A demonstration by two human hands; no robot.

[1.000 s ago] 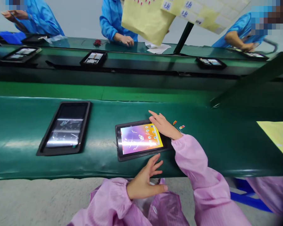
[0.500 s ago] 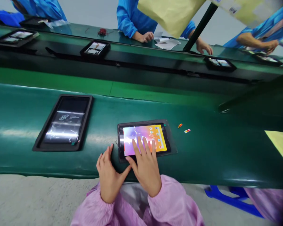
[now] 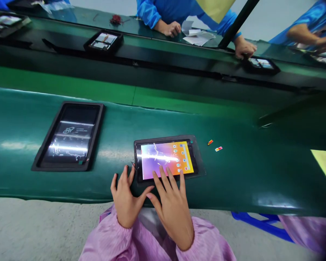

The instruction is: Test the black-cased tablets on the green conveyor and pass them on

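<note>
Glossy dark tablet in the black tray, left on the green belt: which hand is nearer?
Left. The left hand sits below and right of the glossy dark tablet; the right hand lies farther right.

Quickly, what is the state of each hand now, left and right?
Left hand: open, empty, beside the tablet.
Right hand: open, empty, fingers over the tablet's lower edge.

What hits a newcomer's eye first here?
The lit tablet, showing a bright colourful home screen, sits mid-frame on the green bench. The right hand has its fingers over the tablet's lower edge, with the left hand beside it. At the top, a blue-sleeved co-worker stands across the line.
</note>
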